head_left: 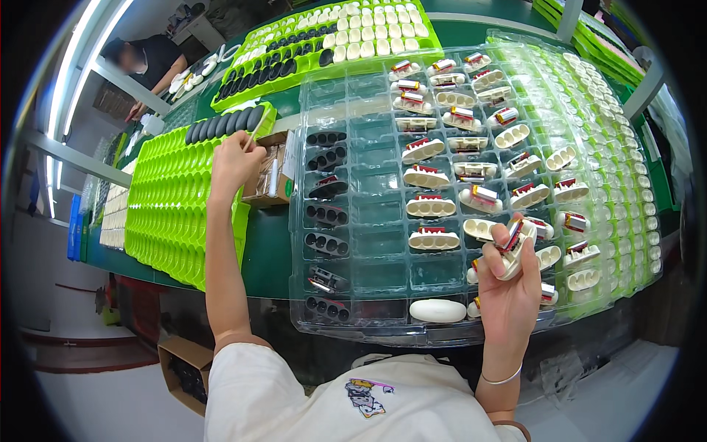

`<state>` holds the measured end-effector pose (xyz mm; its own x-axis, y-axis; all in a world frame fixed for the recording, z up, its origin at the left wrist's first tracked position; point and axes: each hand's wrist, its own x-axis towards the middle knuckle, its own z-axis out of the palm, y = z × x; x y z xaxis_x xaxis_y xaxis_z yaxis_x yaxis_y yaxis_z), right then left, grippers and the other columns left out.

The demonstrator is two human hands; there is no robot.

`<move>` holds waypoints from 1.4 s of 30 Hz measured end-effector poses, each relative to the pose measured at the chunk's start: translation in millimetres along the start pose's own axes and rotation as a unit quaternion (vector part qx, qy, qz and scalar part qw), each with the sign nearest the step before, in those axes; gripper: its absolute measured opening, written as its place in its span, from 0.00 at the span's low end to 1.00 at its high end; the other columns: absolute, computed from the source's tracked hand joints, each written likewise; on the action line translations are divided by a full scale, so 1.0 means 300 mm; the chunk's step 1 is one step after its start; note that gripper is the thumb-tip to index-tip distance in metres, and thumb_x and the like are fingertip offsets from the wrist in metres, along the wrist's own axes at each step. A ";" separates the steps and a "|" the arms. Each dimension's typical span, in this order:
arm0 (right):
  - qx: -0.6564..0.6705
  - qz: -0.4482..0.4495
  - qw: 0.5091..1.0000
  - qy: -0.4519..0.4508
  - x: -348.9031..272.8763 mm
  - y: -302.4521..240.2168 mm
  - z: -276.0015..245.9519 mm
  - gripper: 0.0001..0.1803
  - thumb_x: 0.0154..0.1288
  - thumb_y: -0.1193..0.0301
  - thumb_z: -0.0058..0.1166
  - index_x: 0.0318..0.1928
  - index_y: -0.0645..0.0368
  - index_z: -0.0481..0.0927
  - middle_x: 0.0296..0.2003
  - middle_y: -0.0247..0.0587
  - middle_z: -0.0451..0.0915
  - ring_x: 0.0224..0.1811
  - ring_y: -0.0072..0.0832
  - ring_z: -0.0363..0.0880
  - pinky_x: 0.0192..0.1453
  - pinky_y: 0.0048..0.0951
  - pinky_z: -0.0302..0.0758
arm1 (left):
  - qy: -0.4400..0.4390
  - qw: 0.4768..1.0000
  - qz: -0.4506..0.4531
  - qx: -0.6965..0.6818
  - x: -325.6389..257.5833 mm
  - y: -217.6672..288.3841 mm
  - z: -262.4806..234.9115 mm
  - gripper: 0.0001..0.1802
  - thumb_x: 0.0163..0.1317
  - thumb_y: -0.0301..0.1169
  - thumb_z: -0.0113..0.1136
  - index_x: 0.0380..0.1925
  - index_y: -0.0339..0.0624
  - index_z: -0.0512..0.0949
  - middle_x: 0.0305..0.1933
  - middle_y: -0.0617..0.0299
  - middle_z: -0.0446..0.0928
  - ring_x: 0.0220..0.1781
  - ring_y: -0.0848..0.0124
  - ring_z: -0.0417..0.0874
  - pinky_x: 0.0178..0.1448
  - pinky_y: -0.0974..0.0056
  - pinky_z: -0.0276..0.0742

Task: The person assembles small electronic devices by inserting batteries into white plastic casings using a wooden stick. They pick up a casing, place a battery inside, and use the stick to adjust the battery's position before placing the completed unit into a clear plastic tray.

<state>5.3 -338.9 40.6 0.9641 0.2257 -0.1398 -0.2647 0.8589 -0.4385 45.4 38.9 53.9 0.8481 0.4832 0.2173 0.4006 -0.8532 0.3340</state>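
Note:
My left hand [234, 163] is raised over the far right end of a lime-green moulded tray [173, 199]. Its fingers are pinched together, and a thin pale stick [258, 124] shows at the fingertips. Just beyond lies a row of black oval shells [224, 124]. My right hand [509, 283] grips a white oval housing [513, 250] with a red-and-silver part on it, tilted above a clear compartment tray [379, 291]. In that tray sit white housings [431, 206] with round hollows, many with red-and-silver parts, and a column of black ones [326, 215].
A small cardboard box [274, 177] stands between the trays. Behind is another green tray [361, 48] of black and white ovals. Clear trays of white pieces [622, 169] extend at right. A smooth white oval [437, 310] lies at the front. A person [151, 62] works far left.

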 end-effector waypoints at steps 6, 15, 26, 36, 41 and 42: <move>0.047 0.002 0.999 -0.014 0.006 0.001 0.007 0.18 0.64 0.66 0.39 0.53 0.57 0.58 0.33 0.37 0.64 0.25 0.18 0.60 0.29 0.17 0.60 | 0.000 0.978 0.084 -0.191 -0.033 0.192 -0.045 0.08 0.46 0.30 0.53 0.22 0.34 0.71 0.21 0.61 0.72 0.22 0.72 0.71 0.30 0.67 0.67; 0.117 -0.026 0.992 -0.043 0.032 0.015 0.011 0.14 0.64 0.65 0.38 0.49 0.51 0.61 0.36 0.36 0.66 0.30 0.21 0.64 0.39 0.24 0.63 | -0.375 0.788 0.237 -0.426 -0.307 0.609 -0.017 0.04 0.53 0.21 0.52 0.30 0.37 0.74 0.29 0.69 0.70 0.27 0.86 0.64 0.28 0.80 0.59; -0.026 -0.062 0.994 0.081 0.024 0.098 0.069 0.21 0.65 0.58 0.35 0.54 0.54 0.57 0.43 0.36 0.68 0.49 0.25 0.66 0.57 0.30 0.60 | -0.186 0.783 0.323 -0.498 -0.428 0.646 0.076 0.09 0.44 0.21 0.63 0.22 0.39 0.71 0.17 0.73 0.67 0.14 0.88 0.55 0.16 0.79 0.48; -0.075 -0.127 0.985 0.090 0.021 0.118 0.111 0.16 0.66 0.60 0.35 0.50 0.52 0.59 0.42 0.35 0.68 0.47 0.21 0.66 0.54 0.25 0.63 | -0.136 0.778 0.363 -0.494 -0.420 0.638 0.078 0.09 0.41 0.19 0.62 0.24 0.39 0.74 0.18 0.71 0.70 0.12 0.86 0.58 0.14 0.77 0.52; -0.078 -0.123 0.986 0.084 0.014 0.111 0.104 0.15 0.66 0.61 0.35 0.49 0.52 0.59 0.42 0.34 0.68 0.45 0.19 0.66 0.52 0.23 0.64 | -0.115 0.783 0.382 -0.477 -0.429 0.638 0.073 0.10 0.39 0.19 0.61 0.23 0.41 0.73 0.19 0.67 0.70 0.15 0.80 0.65 0.18 0.74 0.59; -0.078 -0.120 0.986 0.088 0.014 0.110 0.104 0.15 0.66 0.61 0.35 0.49 0.52 0.59 0.42 0.34 0.68 0.44 0.18 0.67 0.51 0.22 0.65 | -0.119 0.784 0.386 -0.471 -0.431 0.638 0.070 0.11 0.38 0.20 0.61 0.23 0.42 0.72 0.21 0.65 0.71 0.18 0.75 0.70 0.21 0.72 0.65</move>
<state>1.2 -295.2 53.1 0.9845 -0.0706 -0.1609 -0.0424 0.7933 -0.6073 19.6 -191.1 70.5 0.7968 -0.2522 0.5491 -0.6038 -0.2953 0.7405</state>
